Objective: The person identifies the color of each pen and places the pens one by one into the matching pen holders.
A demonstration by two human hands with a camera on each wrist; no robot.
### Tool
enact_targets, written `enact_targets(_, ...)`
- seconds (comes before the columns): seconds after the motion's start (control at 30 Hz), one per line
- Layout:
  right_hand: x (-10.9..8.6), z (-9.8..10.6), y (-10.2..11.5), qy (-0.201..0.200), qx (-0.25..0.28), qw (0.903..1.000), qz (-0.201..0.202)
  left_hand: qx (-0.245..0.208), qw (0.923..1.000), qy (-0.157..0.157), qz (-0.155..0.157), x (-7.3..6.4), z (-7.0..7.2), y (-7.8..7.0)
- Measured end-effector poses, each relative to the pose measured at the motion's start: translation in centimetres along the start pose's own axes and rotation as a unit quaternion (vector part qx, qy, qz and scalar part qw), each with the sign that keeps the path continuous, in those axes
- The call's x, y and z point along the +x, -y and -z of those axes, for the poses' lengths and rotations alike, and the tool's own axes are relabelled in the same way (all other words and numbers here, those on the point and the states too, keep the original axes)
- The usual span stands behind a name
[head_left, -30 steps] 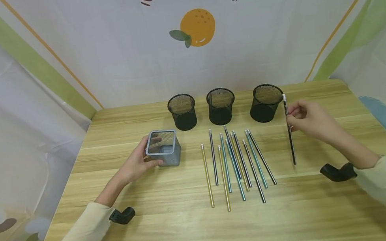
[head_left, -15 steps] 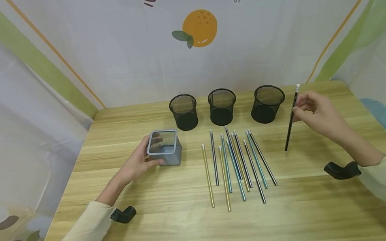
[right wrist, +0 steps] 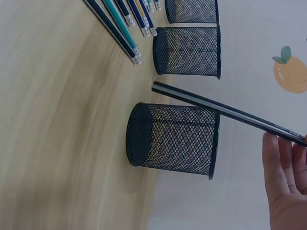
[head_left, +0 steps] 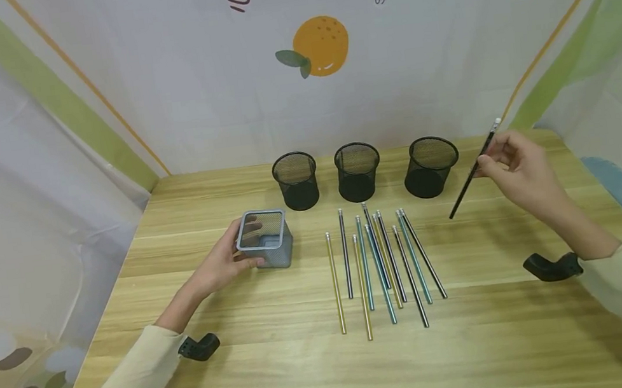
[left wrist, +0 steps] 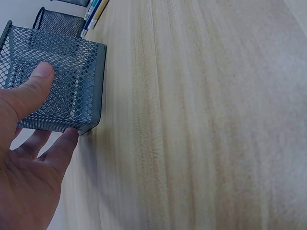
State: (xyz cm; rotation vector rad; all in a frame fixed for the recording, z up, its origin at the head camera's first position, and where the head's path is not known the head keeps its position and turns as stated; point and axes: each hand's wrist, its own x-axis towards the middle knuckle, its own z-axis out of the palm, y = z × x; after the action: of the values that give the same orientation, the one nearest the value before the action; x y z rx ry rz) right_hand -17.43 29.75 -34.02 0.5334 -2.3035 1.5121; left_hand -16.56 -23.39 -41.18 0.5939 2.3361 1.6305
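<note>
My right hand (head_left: 522,173) pinches a black pencil (head_left: 472,174) near its white eraser end and holds it tilted above the table, its lower tip pointing left toward the rightmost round black mesh cup (head_left: 428,174). In the right wrist view the pencil (right wrist: 211,105) passes in front of that cup (right wrist: 172,139). My left hand (head_left: 223,261) grips a square grey mesh pen holder (head_left: 274,256), which stands upright on the table. The left wrist view shows the thumb on one side of the holder (left wrist: 62,81) and fingers at its lower edge.
Several gold, teal and dark pencils (head_left: 388,268) lie side by side on the wooden table (head_left: 250,367), between the hands. Two more round mesh cups, a left one (head_left: 297,186) and a middle one (head_left: 356,176), stand at the back edge before a printed curtain (head_left: 190,92).
My right hand has lifted the black pencil up and to the right, and the pencil has gone from nearly upright to slanted. The left hand and the grey holder stay where they were.
</note>
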Motion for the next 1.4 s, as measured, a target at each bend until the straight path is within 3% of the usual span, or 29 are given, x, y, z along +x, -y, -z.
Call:
enact_targets(0.27, 1.5, 0.0, 0.9, -0.054, 0.063, 0.9964, 0.018, 0.0, 1.0, -0.001, -0.005, -0.1, 0.2, -0.1)
enact_targets(0.43, 2.5, 0.0, 1.5, -0.087, 0.041, 0.9949, 0.029, 0.006, 1.0, 0.0, -0.007, -0.1, 0.3, -0.1)
enact_targets(0.8, 3.1, -0.3, 1.5, -0.101, 0.053, 0.9927, 0.042, 0.008, 1.0, -0.001, -0.001, -0.1, 0.3, 0.0)
enact_targets(1.07, 3.6, -0.5, 1.3, -0.105, 0.101, 0.987, 0.068, 0.006, 1.0, 0.001, 0.005, -0.2, 0.2, 0.0)
enact_targets(1.3, 3.8, -0.5, 1.4, -0.113, 0.019, 0.9916, 0.061, 0.008, 0.9999, 0.005, 0.003, -0.1, 0.3, 0.0)
enact_targets(1.4, 4.0, -0.6, 1.3, -0.116, 0.013, 0.9914, 0.059, 0.012, 0.9999, 0.004, 0.002, 0.0, 0.2, 0.0)
